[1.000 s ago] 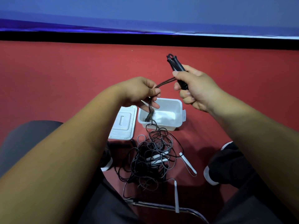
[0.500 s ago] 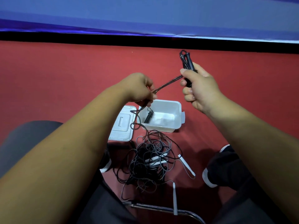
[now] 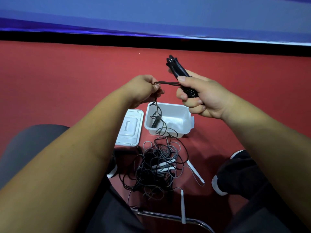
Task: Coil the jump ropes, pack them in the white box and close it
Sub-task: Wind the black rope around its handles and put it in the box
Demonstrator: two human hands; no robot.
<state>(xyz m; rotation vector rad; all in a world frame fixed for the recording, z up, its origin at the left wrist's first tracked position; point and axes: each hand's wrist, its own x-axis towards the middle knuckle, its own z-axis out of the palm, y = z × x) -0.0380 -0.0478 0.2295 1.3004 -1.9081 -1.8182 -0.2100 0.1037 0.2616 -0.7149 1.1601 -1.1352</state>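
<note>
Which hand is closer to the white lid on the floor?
Left. The left hand hovers nearly over the lid; the right hand hovers over the white box's other end.

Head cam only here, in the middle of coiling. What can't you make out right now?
- Head view: how many handles and loops the right hand grips. Its fingers cover much of the black bundle.
- Head view: whether the dangling black handle touches the white box or hangs above it. A single view gives no depth.
- Head view: how many ropes make up the tangle. The thin cords overlap.
- Head view: how the cord runs inside the left hand. Curled fingers hide it.
</note>
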